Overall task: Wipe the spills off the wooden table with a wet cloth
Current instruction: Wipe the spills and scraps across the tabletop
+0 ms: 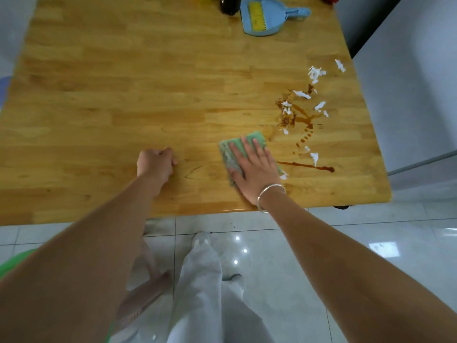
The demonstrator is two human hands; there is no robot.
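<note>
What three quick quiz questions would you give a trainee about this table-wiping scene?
1. True or false: the right hand presses flat on the green cloth.
2. Fill in: inside the blue dustpan lies a yellow ____.
3. The brown spill lies mostly where? A) to the person's left of the cloth B) to the person's right of the cloth C) inside the dustpan
Key: 1 true; 2 brush; 3 B.
</note>
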